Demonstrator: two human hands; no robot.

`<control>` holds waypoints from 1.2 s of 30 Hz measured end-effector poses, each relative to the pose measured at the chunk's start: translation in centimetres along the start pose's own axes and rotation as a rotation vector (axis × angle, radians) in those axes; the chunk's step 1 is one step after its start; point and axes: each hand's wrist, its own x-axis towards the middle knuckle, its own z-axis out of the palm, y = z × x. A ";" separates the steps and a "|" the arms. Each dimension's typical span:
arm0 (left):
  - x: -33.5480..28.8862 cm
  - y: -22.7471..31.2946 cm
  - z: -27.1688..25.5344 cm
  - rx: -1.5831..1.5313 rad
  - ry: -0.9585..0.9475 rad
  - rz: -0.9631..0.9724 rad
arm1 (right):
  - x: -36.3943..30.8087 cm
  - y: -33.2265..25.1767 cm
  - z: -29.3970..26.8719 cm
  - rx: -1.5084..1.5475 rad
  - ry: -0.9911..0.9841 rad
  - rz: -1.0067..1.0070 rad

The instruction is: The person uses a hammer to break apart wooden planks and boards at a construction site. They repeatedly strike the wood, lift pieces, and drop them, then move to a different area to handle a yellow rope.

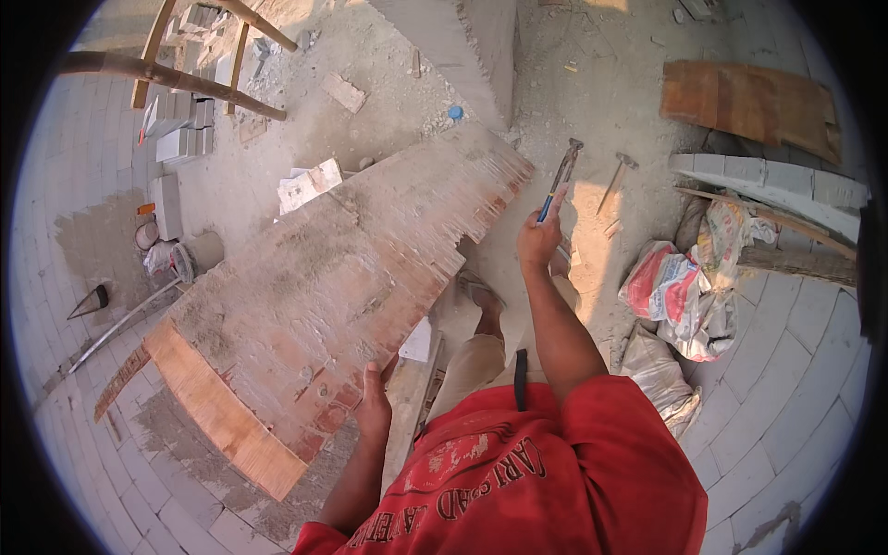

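Observation:
A large, worn plywood board (305, 268) stretches across the left and middle of the view, its far right edge splintered and its face crusted with grey mortar. My left hand (374, 400) is closed on the near edge of this board, thumb on top and fingers hidden beneath. In my right hand (540, 242) is a hammer (564, 168) with a blue and dark handle, its head pointing away from me. My fingers wrap the handle's lower end, to the right of the board and apart from it. Paler bare wood (222, 407) shows along the board's near left end.
Another hammer (615, 181) lies on the dusty floor at right. Beyond it rests a brown plywood sheet (749, 104). Crumpled sacks (680, 301) lie at right beside timber planks (800, 264). A wooden trestle (176, 74) and grey blocks (180, 125) stand at far left; a concrete column (462, 51) rises ahead.

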 end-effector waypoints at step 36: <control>-0.7 0.3 1.7 0.472 0.017 0.019 | -0.3 0.5 0.2 0.122 -0.052 0.051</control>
